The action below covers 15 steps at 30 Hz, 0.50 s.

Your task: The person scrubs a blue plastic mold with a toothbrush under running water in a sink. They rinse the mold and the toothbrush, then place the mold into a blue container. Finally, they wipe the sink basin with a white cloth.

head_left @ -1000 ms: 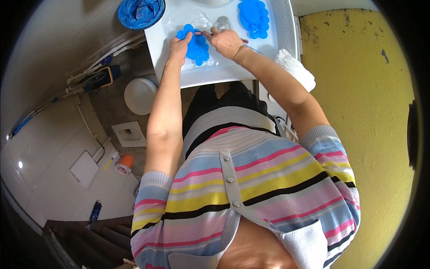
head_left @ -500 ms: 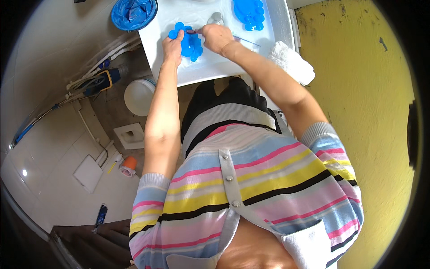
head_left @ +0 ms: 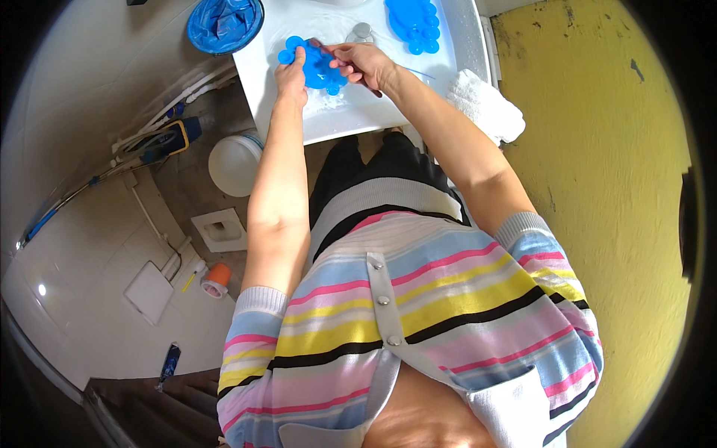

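Over the white sink (head_left: 328,131), my left hand (head_left: 291,77) grips the left edge of a blue dish-like piece (head_left: 316,73) with round lobes along its rim, thumb on top. My right hand (head_left: 364,66) is closed around a slim dark reddish tool (head_left: 377,92), whose far end lies against the piece's upper part. Its exact kind is too small to make out. A second blue lobed piece (head_left: 409,21) rests in the sink's far right part. Rippling water shows around the held piece. Beyond my right hand sits a round grey drain plug (head_left: 362,30).
A white towel (head_left: 484,107) hangs over the sink's right edge, near a thin blue stick (head_left: 417,73). Left of the sink stands a bin lined with a blue bag (head_left: 224,26). A white bucket (head_left: 233,166) is on the floor below. A yellow wall (head_left: 597,187) closes the right side.
My right hand has turned over, showing its curled fingers and the tool's dark handle below them. The held blue piece has tilted, its lower end shifting right. My left hand keeps its grip.
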### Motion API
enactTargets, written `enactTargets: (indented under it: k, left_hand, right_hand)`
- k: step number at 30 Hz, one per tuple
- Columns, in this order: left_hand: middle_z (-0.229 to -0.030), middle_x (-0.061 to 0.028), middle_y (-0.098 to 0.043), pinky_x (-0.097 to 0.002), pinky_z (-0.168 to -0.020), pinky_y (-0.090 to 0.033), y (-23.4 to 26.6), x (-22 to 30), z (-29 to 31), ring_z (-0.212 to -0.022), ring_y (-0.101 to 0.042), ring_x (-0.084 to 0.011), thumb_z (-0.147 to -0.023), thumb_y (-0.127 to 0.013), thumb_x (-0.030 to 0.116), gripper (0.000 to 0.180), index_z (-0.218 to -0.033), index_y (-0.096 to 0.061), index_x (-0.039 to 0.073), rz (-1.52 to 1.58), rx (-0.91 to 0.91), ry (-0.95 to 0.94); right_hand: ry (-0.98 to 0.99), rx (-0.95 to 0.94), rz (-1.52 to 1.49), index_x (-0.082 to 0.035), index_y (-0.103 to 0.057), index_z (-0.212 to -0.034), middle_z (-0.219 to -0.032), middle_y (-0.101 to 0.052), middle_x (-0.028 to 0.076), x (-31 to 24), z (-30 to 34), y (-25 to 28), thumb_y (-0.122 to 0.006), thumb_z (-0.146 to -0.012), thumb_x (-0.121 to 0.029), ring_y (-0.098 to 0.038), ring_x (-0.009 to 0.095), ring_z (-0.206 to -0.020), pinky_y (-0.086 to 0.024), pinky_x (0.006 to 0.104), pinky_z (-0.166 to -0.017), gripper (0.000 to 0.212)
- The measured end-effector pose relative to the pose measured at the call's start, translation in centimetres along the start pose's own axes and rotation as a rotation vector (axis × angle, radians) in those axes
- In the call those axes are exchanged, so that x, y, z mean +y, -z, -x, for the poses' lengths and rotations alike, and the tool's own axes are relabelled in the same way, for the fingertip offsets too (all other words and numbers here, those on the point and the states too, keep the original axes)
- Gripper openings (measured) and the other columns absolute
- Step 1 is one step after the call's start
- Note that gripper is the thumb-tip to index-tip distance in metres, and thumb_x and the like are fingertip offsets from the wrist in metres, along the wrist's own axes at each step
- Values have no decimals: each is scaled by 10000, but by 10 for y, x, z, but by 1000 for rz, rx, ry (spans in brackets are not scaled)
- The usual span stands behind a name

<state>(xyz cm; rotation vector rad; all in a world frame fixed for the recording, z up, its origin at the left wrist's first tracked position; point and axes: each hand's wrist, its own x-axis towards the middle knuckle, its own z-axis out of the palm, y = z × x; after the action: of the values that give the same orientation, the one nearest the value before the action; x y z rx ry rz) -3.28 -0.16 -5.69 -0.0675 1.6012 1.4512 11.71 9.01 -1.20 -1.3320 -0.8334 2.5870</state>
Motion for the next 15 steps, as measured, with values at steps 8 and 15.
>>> enactTargets:
  k: [8, 15]
  left_hand:
    - [-1022, -127, -657, -371, -745, -528, -25, -47, -3, -872, -629, -223, -791, -758, 119, 348, -1079, -619, -18, -113, 318, 38]
    - [-1035, -106, -646, -426, -743, -533, -30, -27, 14, -855, -645, -233, -818, -734, 143, 352, -1120, -588, 38, 323, 312, 82]
  right_hand:
    - [419, 402, 1010, -107, -664, -1143, -752, -661, 118, 39, -10, 29, -547, -866, -85, -621, 189, -595, -515, 314, -623, 302]
    - [473, 437, 1139, -227, -651, -1169, -836, -681, 142, 33, 17, 23, -545, -857, -92, -644, 328, -766, -510, 371, -717, 356]
